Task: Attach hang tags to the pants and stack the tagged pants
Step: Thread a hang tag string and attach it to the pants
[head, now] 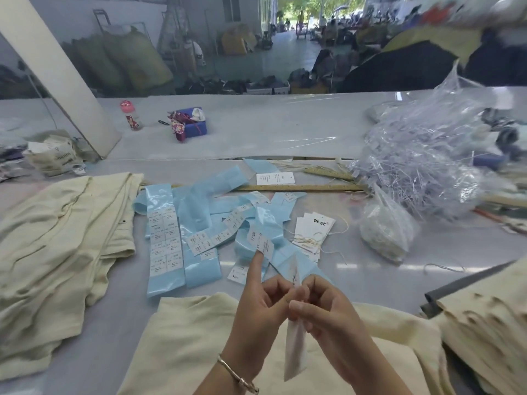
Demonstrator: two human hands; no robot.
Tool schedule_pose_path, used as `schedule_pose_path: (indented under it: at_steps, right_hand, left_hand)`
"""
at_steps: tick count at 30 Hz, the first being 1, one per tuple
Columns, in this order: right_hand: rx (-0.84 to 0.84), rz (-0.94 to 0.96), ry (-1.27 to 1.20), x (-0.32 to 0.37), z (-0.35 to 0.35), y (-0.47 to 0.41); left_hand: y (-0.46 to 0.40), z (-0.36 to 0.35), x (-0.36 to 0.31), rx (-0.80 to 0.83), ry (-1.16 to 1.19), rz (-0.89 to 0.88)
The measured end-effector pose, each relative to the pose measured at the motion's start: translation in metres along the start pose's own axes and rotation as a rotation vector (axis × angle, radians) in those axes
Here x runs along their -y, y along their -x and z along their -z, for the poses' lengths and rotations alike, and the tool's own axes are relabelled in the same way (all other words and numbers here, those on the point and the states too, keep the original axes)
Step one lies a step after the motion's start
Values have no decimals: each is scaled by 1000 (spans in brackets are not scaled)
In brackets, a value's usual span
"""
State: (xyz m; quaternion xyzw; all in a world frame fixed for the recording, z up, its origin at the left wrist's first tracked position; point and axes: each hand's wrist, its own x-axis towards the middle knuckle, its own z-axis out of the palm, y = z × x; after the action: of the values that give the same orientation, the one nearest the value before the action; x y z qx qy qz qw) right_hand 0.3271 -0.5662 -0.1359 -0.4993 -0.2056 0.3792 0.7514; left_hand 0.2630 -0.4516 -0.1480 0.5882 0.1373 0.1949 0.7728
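Head view shows a white hang tag [295, 346] held edge-on above cream pants [182, 346], pinched between the right hand [328, 315] and left hand [256, 306], whose forefinger carries a size sticker [261, 241], seemingly to be stuck onto it, sticker strips [171, 238] and spare tags [312, 232] beyond.

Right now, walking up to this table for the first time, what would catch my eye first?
Probably the two hands at the bottom centre, the left hand and right hand together pinching a white tag over cream pants. Behind them lies a jumble of shiny blue sticker strips, and at the right edge of the table a big heap of clear plastic strands.
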Motion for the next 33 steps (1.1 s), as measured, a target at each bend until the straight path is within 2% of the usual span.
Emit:
schedule_pose_path:
  at_steps: [8,12,15,18,21,23,25,27,30,32,33]
  right_hand:
    - [-27,8,-148,-5,10,11]
    - [-281,156,248,2,31,-7]
    - [-408,195,224,21,64,-43]
    - [-499,221,177,30,98,-102]
    - [-551,194,415,13,124,-169]
    - [-550,41,643,-10,142,-196]
    - [-504,-159,970,-33,159,-206]
    - [-537,-218,1156,-41,163,-203]
    - [-589,-73,1089,-28,133,-171]
    - [-425,36,865,-19,97,-130]
    - [-279,52,739,-15,74,-102]
  left_hand:
    - [11,-7,5,-21,-28,-44]
    - [10,-5,0,-131,-275,-186]
    - [9,10,-6,-218,-453,-277]
    - [12,28,-6,-284,-618,-275]
    - [16,42,-3,-342,-693,-245]
    - [17,46,0,-376,-704,-221]
    - [17,48,5,-404,-713,-201]
    - [15,49,5,-422,-718,-201]
    - [11,50,6,-432,-714,-184]
    - [7,48,4,-420,-708,-184]
    - [5,46,2,-403,-710,-191]
